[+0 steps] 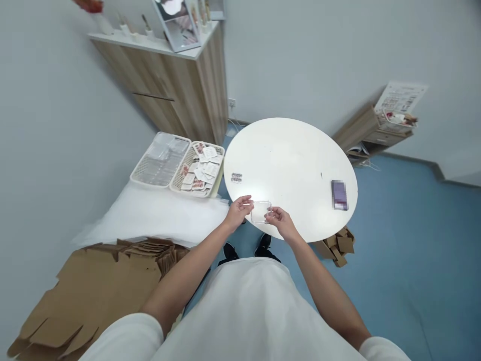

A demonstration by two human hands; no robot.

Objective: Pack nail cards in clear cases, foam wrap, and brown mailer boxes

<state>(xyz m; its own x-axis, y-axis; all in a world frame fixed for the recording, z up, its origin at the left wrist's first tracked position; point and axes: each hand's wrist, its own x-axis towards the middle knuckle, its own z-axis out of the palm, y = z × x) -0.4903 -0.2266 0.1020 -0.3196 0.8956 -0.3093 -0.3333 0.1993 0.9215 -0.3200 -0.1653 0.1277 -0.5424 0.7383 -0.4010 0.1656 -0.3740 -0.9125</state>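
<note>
A small clear plastic box [260,212] is held between my two hands over the near edge of the round white table [289,150]. My left hand [239,210] grips its left side with thumb and fingers. On the opposite side, the fingers of my right hand [280,219] close around the box's right edge. Nothing can be made out inside the box. A little beyond my left hand, a small set of dark, shiny pieces [236,178] lies on the table.
Left of the table, one white basket [150,181] holds clear plastic boxes and another [175,188] holds printed cards. White foam sheets [161,213] and flattened cardboard [97,291] lie nearer. A blurred purple item [339,194] rests at the table's right. Cardboard pieces [336,245] sit below.
</note>
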